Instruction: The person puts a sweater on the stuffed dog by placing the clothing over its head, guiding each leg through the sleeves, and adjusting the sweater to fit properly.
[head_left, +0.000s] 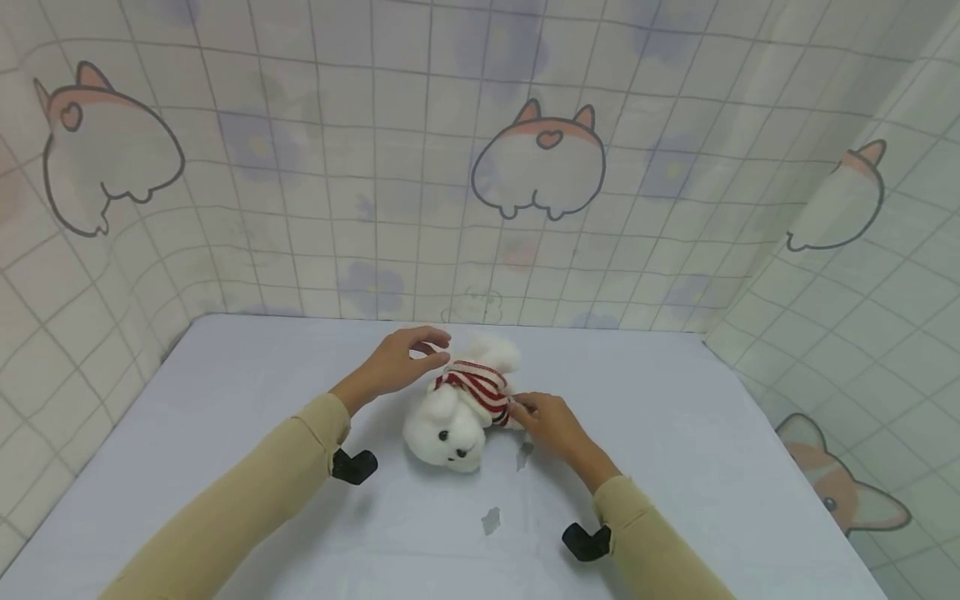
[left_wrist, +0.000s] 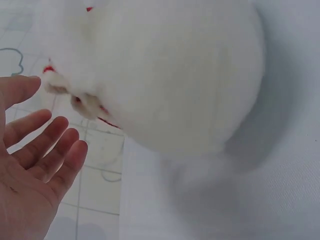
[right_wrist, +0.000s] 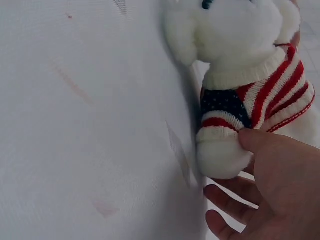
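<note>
A white plush dog (head_left: 442, 429) lies on the white table, its head toward the near side and its face turned up. It wears a knitted red-and-white striped sweater (right_wrist: 272, 97) with a dark blue starred patch. In the right wrist view my right hand (right_wrist: 282, 185) pinches a front leg at the sweater's cuff, thumb on top and the other fingers partly hidden behind. At the toy's left side is my left hand (head_left: 401, 358), fingers spread and gently bent. In the left wrist view a gap shows between those fingers (left_wrist: 50, 162) and the white fur.
The white tabletop (head_left: 645, 467) has grey worn patches (head_left: 491, 521) near the toy. A tile-patterned curtain (head_left: 390, 167) with cartoon corgis stands behind and at both sides. Black wrist mounts (head_left: 354, 467) sit on both beige sleeves.
</note>
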